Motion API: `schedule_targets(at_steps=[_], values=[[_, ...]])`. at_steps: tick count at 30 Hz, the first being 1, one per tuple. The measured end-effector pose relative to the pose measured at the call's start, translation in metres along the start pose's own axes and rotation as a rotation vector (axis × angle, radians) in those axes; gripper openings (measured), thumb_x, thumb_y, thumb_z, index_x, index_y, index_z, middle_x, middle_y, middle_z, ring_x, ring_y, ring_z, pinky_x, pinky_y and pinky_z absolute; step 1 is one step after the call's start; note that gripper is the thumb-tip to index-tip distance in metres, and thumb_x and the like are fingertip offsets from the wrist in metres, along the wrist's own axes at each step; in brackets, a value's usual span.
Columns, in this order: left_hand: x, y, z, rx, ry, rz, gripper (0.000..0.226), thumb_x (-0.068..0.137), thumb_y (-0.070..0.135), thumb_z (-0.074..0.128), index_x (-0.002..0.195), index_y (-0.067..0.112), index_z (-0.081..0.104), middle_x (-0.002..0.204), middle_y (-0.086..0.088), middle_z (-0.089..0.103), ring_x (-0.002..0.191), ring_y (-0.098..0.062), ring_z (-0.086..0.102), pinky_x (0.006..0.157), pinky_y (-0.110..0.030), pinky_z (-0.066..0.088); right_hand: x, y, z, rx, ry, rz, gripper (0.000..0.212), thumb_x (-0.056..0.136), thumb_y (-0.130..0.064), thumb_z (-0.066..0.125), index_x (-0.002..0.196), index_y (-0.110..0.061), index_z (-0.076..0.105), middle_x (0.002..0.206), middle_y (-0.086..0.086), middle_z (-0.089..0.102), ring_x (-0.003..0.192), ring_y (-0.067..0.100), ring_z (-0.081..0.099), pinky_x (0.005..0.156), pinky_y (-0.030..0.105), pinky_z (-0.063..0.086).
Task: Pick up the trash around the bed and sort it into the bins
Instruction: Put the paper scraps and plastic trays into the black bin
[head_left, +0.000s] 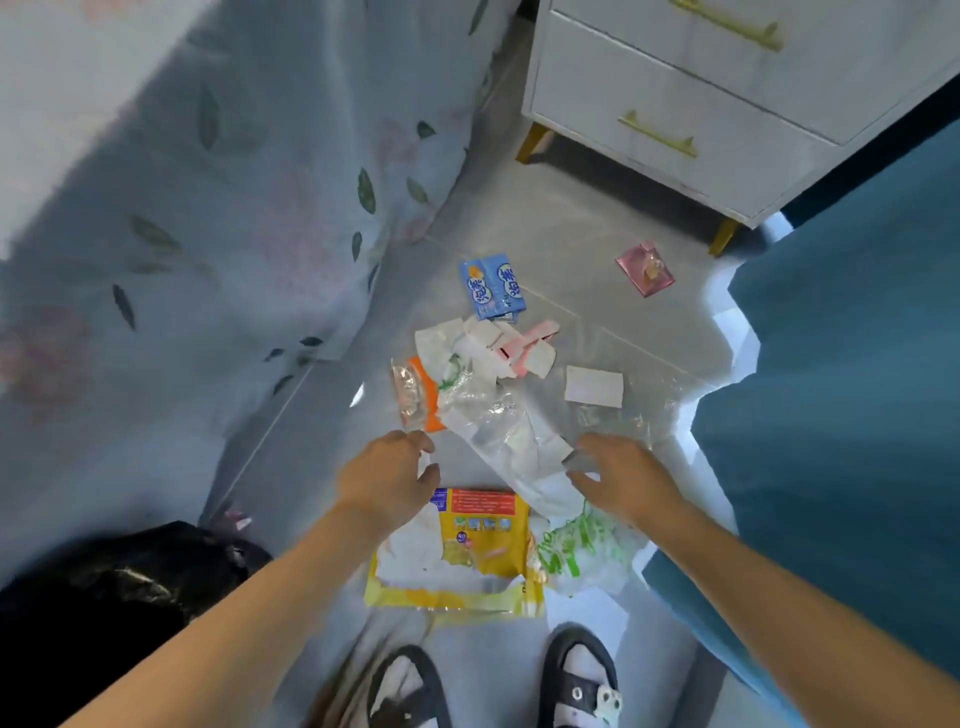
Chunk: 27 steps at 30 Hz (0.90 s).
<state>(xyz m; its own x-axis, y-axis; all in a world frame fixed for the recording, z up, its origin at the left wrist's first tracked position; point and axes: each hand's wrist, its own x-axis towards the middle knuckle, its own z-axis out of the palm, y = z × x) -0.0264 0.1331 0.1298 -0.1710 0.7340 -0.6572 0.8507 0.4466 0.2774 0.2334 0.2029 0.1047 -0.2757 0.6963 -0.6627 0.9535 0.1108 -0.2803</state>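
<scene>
While we look straight down, the bed's leaf-printed sheet (208, 208) hangs along the left and a teal fabric (857, 389) fills the right, with the grey floor (519, 218) running between them toward a white nightstand (701, 104) with brass handles. A black bin bag (114, 587) sits at lower left against the sheet.

Both forearms reach forward from the bottom edge, palms down above the litter. Our left hand (387, 475) hovers with fingers loosely bent, grasping nothing, its thumb just over the top edge of a yellow packet (480, 545). Our right hand (618, 478) is spread and relaxed, also holding nothing, with its fingertips at the edge of a crumpled clear plastic bag (498, 421).

The yellow packet lies flat just ahead of our sandalled feet (576, 675), its long axis running away from us; the small print on its red top band is too blurred to read. To its right lies a white wrapper with green lettering (576, 545), which we cannot read. Beyond the hands, torn white and pink paper scraps (498, 343) are heaped together, with an orange-edged clear wrapper (415, 395) on their left. A white card (594, 386) lies flat to the right. Farther on, a blue sachet (492, 286) with round white labels bearing illegible characters points away from us. A pink wrapper (645, 268) lies apart near the nightstand leg.
</scene>
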Motion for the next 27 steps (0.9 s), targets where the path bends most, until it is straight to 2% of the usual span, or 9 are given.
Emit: schedule_targets(at_steps=[5, 7, 9, 11, 15, 18, 21, 24, 27], values=[[0.099, -0.001, 0.065, -0.140, -0.035, -0.088, 0.048, 0.086, 0.046, 0.061, 0.120, 0.012, 0.061, 0.122, -0.006, 0.063, 0.110, -0.025, 0.060, 0.084, -0.030, 0.047, 0.094, 0.015, 0.052, 0.196, 0.065, 0.040, 0.062, 0.080, -0.049, 0.066, 0.131, -0.019, 0.049, 0.131, 0.003, 0.057, 0.119, 0.022, 0.054, 0.097, 0.030, 0.045], [0.137, 0.000, 0.086, -0.428, -0.105, -0.253, 0.058, 0.080, 0.050, 0.068, 0.113, 0.003, 0.061, 0.119, -0.011, 0.063, 0.107, -0.027, 0.061, 0.076, -0.030, 0.047, 0.129, 0.024, 0.064, 0.307, 0.080, 0.085, 0.073, 0.077, -0.050, 0.070, 0.135, -0.014, 0.045, 0.137, 0.005, 0.051, 0.124, 0.022, 0.050, 0.099, 0.028, 0.039], [0.166, 0.000, 0.112, -0.736, -0.194, -0.358, 0.065, 0.071, 0.047, 0.078, 0.112, 0.002, 0.059, 0.117, -0.012, 0.062, 0.102, -0.026, 0.061, 0.078, -0.035, 0.055, 0.158, 0.033, 0.072, 0.376, 0.075, 0.112, 0.083, 0.073, -0.052, 0.073, 0.138, -0.013, 0.042, 0.141, 0.005, 0.047, 0.127, 0.022, 0.046, 0.102, 0.028, 0.037], [0.188, -0.002, 0.134, -0.799, -0.225, -0.361, 0.062, 0.065, 0.046, 0.082, 0.104, 0.003, 0.061, 0.104, -0.013, 0.066, 0.089, -0.024, 0.062, 0.084, -0.039, 0.056, 0.182, 0.042, 0.079, 0.326, 0.054, 0.089, 0.088, 0.070, -0.055, 0.074, 0.139, -0.013, 0.040, 0.142, 0.005, 0.046, 0.129, 0.022, 0.045, 0.105, 0.030, 0.037], [0.208, -0.005, 0.167, -1.028, -0.119, -0.355, 0.039, 0.065, 0.030, 0.087, 0.076, 0.012, 0.054, 0.081, -0.013, 0.060, 0.069, -0.022, 0.056, 0.069, -0.038, 0.055, 0.206, 0.054, 0.090, 0.255, 0.098, 0.014, 0.089, 0.061, -0.061, 0.077, 0.134, -0.017, 0.049, 0.131, 0.004, 0.051, 0.121, 0.020, 0.050, 0.102, 0.032, 0.041], [0.204, -0.009, 0.183, -1.111, 0.027, -0.318, 0.036, 0.063, 0.023, 0.088, 0.066, 0.013, 0.054, 0.064, -0.010, 0.055, 0.063, -0.023, 0.056, 0.073, -0.043, 0.056, 0.206, 0.053, 0.097, 0.322, 0.096, -0.025, 0.077, 0.057, -0.056, 0.082, 0.120, -0.017, 0.058, 0.117, -0.002, 0.059, 0.106, 0.015, 0.057, 0.090, 0.027, 0.047], [0.195, -0.010, 0.192, -1.154, 0.107, -0.299, 0.031, 0.067, 0.022, 0.086, 0.060, 0.007, 0.060, 0.061, -0.012, 0.062, 0.062, -0.025, 0.060, 0.069, -0.037, 0.053, 0.201, 0.049, 0.103, 0.342, 0.082, -0.033, 0.063, 0.059, -0.055, 0.081, 0.104, -0.015, 0.061, 0.103, -0.001, 0.065, 0.093, 0.016, 0.060, 0.074, 0.027, 0.047], [0.188, -0.009, 0.195, -1.351, 0.131, -0.300, 0.025, 0.072, 0.013, 0.082, 0.087, -0.003, 0.069, 0.090, -0.020, 0.073, 0.081, -0.032, 0.070, 0.071, -0.032, 0.060, 0.200, 0.046, 0.106, 0.400, 0.069, -0.010, 0.050, 0.065, -0.048, 0.081, 0.101, -0.017, 0.065, 0.097, -0.004, 0.066, 0.089, 0.014, 0.060, 0.067, 0.022, 0.044], [0.174, -0.002, 0.187, -1.519, 0.043, -0.245, 0.017, 0.082, 0.006, 0.072, 0.098, 0.001, 0.066, 0.095, -0.015, 0.071, 0.079, -0.023, 0.068, 0.063, -0.024, 0.060, 0.196, 0.044, 0.104, 0.545, 0.017, -0.044, 0.020, 0.070, -0.034, 0.082, 0.081, -0.026, 0.066, 0.081, -0.012, 0.066, 0.076, 0.007, 0.062, 0.060, 0.016, 0.045]])
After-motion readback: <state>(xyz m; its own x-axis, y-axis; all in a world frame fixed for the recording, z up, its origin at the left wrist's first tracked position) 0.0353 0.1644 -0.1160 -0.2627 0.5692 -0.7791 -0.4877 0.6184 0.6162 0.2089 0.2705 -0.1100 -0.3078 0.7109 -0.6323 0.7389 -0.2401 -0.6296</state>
